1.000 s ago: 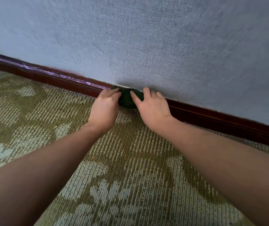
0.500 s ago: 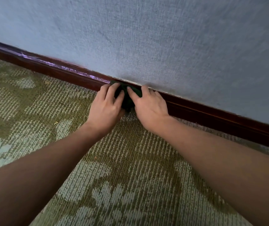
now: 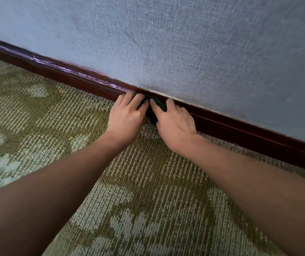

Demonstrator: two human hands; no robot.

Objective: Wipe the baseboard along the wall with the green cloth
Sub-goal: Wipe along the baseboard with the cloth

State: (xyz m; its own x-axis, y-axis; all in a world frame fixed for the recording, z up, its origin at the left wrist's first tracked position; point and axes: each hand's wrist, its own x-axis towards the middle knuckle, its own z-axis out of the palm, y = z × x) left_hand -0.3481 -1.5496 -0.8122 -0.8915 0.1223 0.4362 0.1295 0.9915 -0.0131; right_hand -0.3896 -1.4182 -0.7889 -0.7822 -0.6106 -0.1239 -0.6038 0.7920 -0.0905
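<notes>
Above you runs the pale textured wall (image 3: 185, 43), below it the patterned green carpet (image 3: 148, 182), and between them the dark red-brown baseboard (image 3: 249, 139), streaked pale along its top edge to your left. Your left hand (image 3: 127, 117) and right hand (image 3: 173, 122) sit side by side, fingers laid fairly flat and pressing the green cloth (image 3: 150, 112) against the baseboard, so only a dark wad shows between them. It looks soft, light and prone to bunching, so I'd spread your fingers over its middle and press evenly rather than pinching an edge.
</notes>
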